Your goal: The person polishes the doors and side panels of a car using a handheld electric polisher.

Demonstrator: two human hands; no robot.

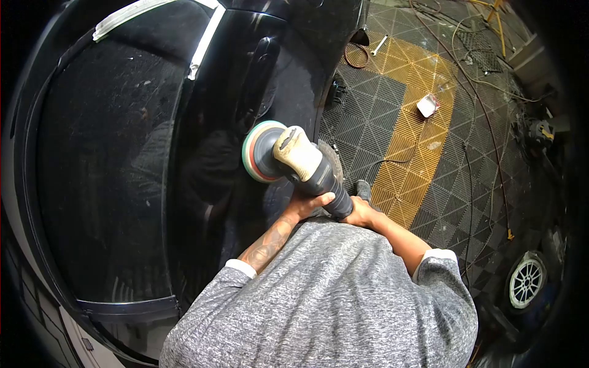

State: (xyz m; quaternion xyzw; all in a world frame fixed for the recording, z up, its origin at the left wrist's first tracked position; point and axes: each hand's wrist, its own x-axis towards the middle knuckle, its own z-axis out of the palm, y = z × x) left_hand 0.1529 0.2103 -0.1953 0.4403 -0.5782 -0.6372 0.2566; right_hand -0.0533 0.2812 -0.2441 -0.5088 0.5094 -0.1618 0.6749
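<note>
A car polisher [300,153] with a pale head cover and a dark body is held in front of me, pointing up and left. Its round pad [256,151], edged in green, white and red, faces the glossy black car panel [215,184] and seems to lie against it. My left hand [308,203] is wrapped around the polisher's body, thumb on top. Farther back, my right hand [361,213] grips the rear of the handle. Part of the fingers of both hands is hidden by the tool and my grey shirt.
Pale masking tape [205,43] runs along the window edge [110,178]. Grey and yellow floor tiles [423,153] lie to the right. On them are a white-topped container [427,106], a wrench [380,45], and hoses [475,98]. A wheel [526,281] stands at far right.
</note>
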